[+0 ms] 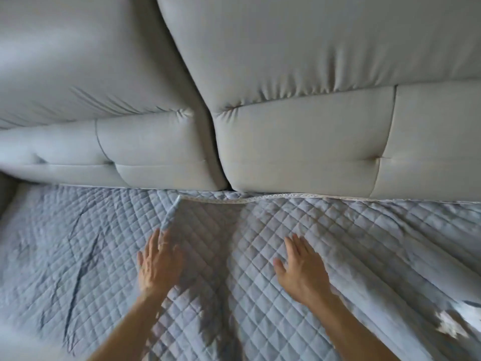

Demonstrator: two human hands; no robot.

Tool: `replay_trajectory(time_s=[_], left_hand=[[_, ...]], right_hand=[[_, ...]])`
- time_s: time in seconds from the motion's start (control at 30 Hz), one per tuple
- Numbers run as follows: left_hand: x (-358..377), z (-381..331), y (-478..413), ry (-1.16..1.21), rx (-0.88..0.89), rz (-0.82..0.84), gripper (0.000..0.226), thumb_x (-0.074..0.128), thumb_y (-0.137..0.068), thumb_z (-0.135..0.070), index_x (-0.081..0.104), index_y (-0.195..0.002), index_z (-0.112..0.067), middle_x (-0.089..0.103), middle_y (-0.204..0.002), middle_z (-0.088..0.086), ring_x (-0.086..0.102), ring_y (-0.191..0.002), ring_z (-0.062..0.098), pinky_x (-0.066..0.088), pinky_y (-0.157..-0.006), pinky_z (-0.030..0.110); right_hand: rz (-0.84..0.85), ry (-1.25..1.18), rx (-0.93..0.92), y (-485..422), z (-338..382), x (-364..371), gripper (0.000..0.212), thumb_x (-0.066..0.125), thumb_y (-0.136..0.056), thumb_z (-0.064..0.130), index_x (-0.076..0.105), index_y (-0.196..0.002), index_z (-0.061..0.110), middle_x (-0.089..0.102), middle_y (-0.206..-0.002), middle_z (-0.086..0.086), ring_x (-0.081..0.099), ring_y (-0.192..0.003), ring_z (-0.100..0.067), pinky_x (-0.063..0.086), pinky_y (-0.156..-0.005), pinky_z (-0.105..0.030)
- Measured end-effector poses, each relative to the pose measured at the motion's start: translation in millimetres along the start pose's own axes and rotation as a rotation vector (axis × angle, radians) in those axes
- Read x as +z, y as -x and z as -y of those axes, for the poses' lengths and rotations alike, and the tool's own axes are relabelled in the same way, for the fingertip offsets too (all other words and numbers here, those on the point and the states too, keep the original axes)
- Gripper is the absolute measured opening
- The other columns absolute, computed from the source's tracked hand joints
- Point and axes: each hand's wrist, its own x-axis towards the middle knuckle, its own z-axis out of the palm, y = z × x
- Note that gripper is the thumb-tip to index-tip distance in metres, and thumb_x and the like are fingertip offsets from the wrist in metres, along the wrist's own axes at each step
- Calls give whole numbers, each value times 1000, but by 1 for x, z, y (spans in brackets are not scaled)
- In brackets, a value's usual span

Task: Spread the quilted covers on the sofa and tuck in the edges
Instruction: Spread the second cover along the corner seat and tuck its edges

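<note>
Two pale blue quilted covers lie over the sofa seat. The left cover (67,246) is flat with creases. The right cover (364,243) overlaps it near the middle, and its white-trimmed edge (221,200) sits along the gap under the back cushions. My left hand (158,261) rests flat, fingers straight, by the overlapping edge. My right hand (302,267) presses flat on the right cover, fingers spread. Neither hand holds anything.
Two grey back cushions (299,142) stand behind the seat and meet at a seam in the middle. The right cover ripples in long folds toward the lower right, where a white patterned patch (450,327) shows.
</note>
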Motion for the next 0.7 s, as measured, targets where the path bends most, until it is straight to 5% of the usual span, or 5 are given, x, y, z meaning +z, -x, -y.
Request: replay_trajectory(time_s=[0.17,0.33,0.43,0.57,0.7], left_hand=[[14,125,-58,321,-374,322,34,35,-101,-23,57,-121,-7,58,-128,18,56,-116,37,46,-97,44],[39,152,-58,764,-255,727,19,53,-92,-36,67,-96,-25,65,-100,-1,60,-96,15,46,-84,26],[48,173,-55,822,-258,1081,45,57,-67,-57,74,-92,-24,71,-103,-2,65,-95,18,50,-88,32],[47,193,-54,839,-309,1370,54,67,-75,-63,75,-98,-15,74,-89,-1,69,-81,18,54,-76,28],[48,201,-62,834,-78,843,19,75,-72,-24,59,-81,-19,60,-70,-2,58,-64,16,47,-58,32]], right_hand=[[-102,-45,-123,-19,132,53,76,27,-90,60,40,-148,12,41,-152,-10,39,-139,-26,31,-113,-37],[-343,-103,-436,-51,260,99,48,47,-94,40,59,-129,11,62,-130,-6,58,-117,-22,48,-97,-34],[-240,100,-596,-72,316,121,38,48,-93,31,63,-122,13,65,-124,-4,60,-114,-23,48,-96,-36],[85,545,-71,-87,328,130,62,36,-90,58,57,-127,13,59,-129,-11,52,-121,-33,42,-100,-47],[194,321,505,-86,312,111,121,20,-63,98,50,-138,8,53,-140,-17,50,-126,-38,44,-101,-49]])
